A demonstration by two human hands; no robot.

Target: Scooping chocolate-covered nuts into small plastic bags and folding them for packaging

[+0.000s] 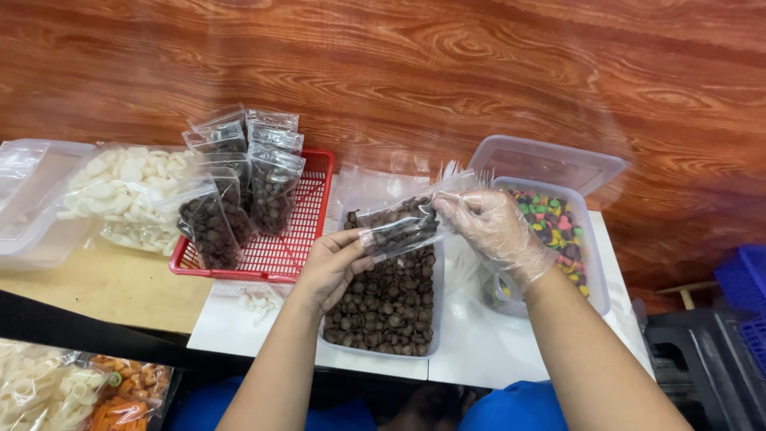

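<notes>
My left hand (331, 267), bare, pinches the lower end of a small clear bag (399, 223) partly filled with brown round snacks. My right hand (491, 227), in a thin plastic glove, holds the bag's upper end. Both hold it tilted over a clear tub of the same brown snacks (389, 307). A red mesh basket (307, 215) to the left holds several filled, sealed bags (239, 191) standing upright.
A clear tub of multicoloured candies (558, 231) with its lid (550, 160) leaning behind sits at right. A large bag of white crackers (124, 195) and an empty clear container (32, 199) lie at left. Bagged snacks (72, 391) sit low left. Blue crates (746, 283) stand far right.
</notes>
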